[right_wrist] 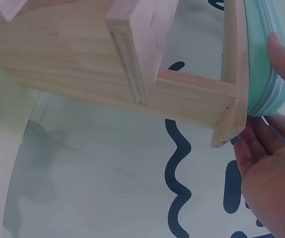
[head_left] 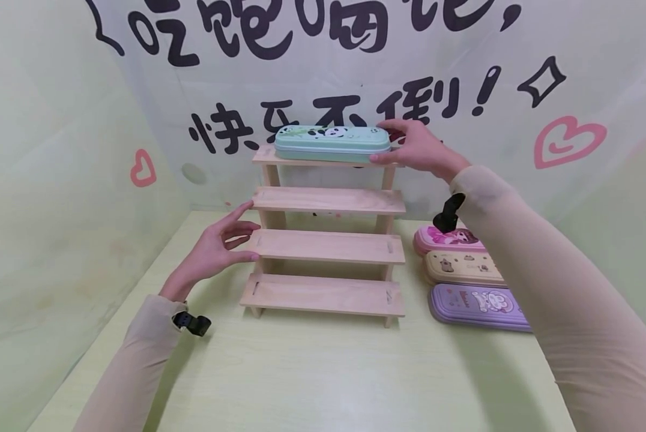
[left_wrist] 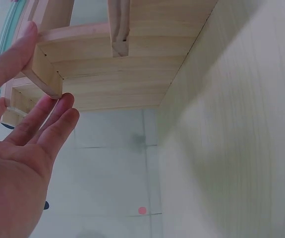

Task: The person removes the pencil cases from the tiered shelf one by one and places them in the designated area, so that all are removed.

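Note:
A mint-green pencil case [head_left: 331, 141] with a panda print lies lengthwise on the top tier of a wooden stepped display rack [head_left: 328, 246]. My right hand [head_left: 417, 149] holds the case by its right end, thumb in front. In the right wrist view the thumb presses the case [right_wrist: 261, 59] near its zipper, while the fingers [right_wrist: 254, 141] lie at its end by the board. At the rack's left side, my left hand [head_left: 215, 245] grips the end of the third board from the top, thumb at the front edge and fingers at the back edge.
Right of the rack, pink [head_left: 447, 238], beige [head_left: 460, 267] and purple pencil cases [head_left: 479, 307] lie on the pale table [head_left: 301, 372], partly hidden by my right arm. Behind hangs a white cloth [head_left: 312, 78] with black writing and pink hearts.

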Tool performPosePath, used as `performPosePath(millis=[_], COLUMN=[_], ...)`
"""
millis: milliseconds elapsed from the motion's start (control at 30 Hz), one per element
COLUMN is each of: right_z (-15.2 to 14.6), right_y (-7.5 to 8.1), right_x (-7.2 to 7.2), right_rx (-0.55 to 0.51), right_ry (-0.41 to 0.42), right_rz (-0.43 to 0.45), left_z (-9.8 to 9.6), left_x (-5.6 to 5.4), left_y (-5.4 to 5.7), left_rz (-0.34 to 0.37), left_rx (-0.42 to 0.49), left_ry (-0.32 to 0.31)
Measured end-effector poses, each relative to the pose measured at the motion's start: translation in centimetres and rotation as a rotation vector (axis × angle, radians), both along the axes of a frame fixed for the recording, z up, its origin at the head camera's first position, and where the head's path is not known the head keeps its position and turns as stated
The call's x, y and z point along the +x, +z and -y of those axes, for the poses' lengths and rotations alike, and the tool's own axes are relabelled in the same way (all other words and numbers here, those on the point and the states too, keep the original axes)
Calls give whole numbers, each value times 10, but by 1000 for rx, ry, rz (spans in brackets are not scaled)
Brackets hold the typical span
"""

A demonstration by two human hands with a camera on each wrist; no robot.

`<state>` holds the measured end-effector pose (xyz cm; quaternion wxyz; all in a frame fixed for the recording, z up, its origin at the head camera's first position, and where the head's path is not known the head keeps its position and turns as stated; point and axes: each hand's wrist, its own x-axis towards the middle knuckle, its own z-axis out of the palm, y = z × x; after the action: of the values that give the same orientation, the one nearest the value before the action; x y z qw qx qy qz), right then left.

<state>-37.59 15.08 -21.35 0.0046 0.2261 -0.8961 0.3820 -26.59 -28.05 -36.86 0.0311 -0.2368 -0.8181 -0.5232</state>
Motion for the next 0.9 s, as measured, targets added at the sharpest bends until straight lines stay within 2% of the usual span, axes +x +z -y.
performPosePath(millis=[700, 900], right_z=[-4, -3], right_y=[-1, -4], right_x=[5, 6], right_rx=[-52, -133], right_ry=[-2, -11], right_rz=[66, 79], left_z=[0, 0], left_x=[1, 1], left_y=[0, 1], left_rz=[3, 1], left_rx=[2, 7], left_ry=[-3, -5])
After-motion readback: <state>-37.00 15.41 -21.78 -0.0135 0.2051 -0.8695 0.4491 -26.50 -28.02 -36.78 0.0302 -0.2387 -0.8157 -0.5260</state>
